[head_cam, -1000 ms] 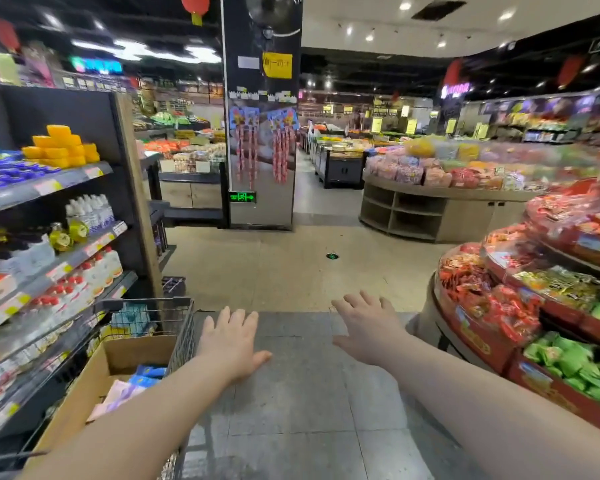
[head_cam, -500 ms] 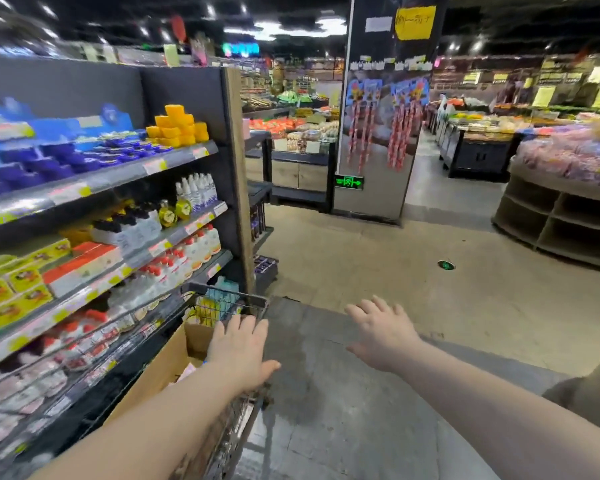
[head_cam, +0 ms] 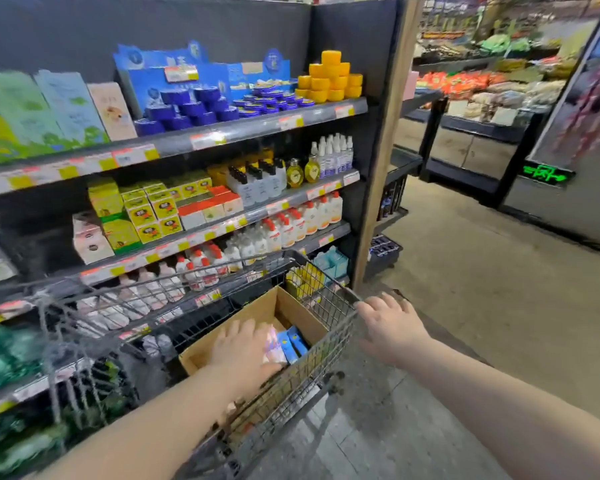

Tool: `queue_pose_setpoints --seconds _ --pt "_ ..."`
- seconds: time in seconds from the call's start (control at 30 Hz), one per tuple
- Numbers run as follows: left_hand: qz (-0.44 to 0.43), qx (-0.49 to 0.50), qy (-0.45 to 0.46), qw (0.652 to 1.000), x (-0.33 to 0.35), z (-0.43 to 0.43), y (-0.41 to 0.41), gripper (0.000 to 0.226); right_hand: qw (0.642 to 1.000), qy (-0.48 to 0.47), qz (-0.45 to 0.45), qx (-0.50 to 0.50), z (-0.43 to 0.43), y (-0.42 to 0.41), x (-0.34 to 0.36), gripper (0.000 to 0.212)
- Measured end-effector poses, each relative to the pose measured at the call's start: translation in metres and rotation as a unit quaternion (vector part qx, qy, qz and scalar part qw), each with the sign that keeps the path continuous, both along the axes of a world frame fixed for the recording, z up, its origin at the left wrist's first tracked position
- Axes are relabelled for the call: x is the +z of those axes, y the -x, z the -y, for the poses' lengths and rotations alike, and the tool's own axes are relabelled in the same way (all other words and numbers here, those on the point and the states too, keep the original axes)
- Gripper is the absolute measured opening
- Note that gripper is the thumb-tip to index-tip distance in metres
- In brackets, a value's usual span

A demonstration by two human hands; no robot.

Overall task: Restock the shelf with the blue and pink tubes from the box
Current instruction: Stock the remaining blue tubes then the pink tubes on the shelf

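**Left hand in the box, tubes just right of its fingers**

The left hand reaches into the cardboard box inside the wire shopping cart, fingers straight and spread, gripping nothing. The pink tubes lie just to the right of its fingers, partly under the thumb. Whether the palm touches them is hard to tell. The blue tubes lie beside the pink ones, farther right, against the box wall. Both sets lie lengthwise, pointing away from the wrist. Blur hides their caps. The right hand is relaxed and open, its fingertips at the cart's rim. Beyond both hands stands the shelf.
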State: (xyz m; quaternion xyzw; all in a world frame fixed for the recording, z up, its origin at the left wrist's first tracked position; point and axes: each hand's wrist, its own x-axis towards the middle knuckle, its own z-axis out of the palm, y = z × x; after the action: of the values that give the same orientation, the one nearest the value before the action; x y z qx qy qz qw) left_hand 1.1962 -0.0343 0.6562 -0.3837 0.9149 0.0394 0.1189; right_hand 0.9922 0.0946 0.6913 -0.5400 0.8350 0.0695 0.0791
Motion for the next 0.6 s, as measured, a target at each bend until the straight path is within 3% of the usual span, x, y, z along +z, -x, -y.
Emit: queue_pose_setpoints --seconds 0.43,0.6 --pt "0.043 0.107 -0.078 0.99 -0.081 0.145 0.006 0.079 0.993 -0.097 0.026 0.068 0.177 0.049 -0.079 0.071" --pt "0.065 0.121 -0.102 0.985 -0.11 0.181 0.012 0.078 0.985 -0.14 0.05 0.086 0.224 0.053 -0.114 0.062"
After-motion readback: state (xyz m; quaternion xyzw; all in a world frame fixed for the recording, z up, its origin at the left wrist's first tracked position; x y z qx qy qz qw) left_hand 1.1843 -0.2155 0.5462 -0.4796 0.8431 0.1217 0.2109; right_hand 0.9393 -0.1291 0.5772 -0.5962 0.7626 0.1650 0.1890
